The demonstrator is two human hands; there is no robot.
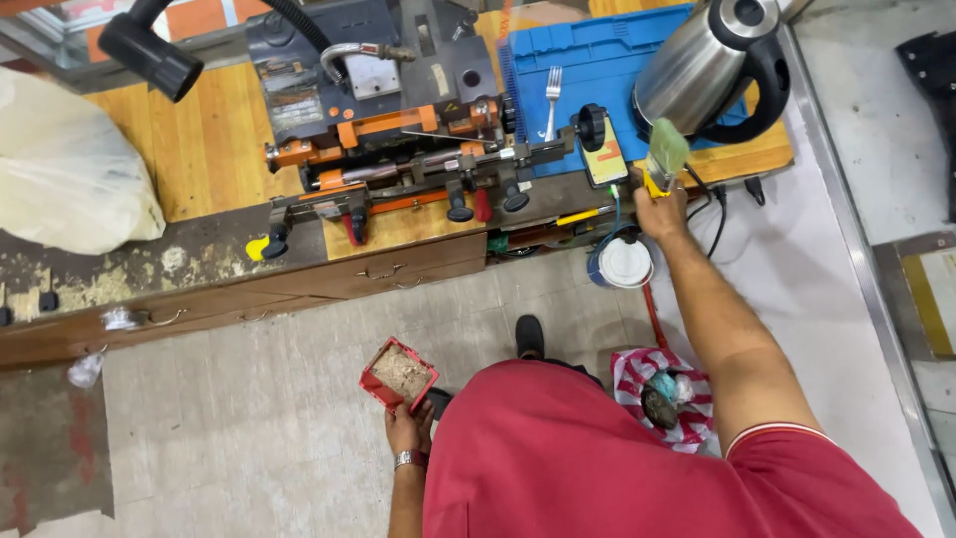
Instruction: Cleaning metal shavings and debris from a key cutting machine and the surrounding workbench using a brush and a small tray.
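Far left on the counter [199, 149]: a pale plastic bag [65, 169], dust and shavings along the worn front edge. Lower down, over the tiled floor, left hand [406, 430], wristwatch on, grip closed on the corner of a small red tray [398, 374] heaped with tan filings, held level and well below the counter. Middle of the counter: an orange and grey key-cutting machine [398, 120], knobs facing out; behind it a blue mat [597, 60] with a fork [551, 100]. Further right, right hand [659, 209] stretched out, grip clamped on the yellow handle of a brush [665, 154], bristles up beside a steel kettle [712, 65]. Seemingly mid clean-up: filings gathered, brush at the counter. Next move likely calls for a steady tray to avoid spilling.
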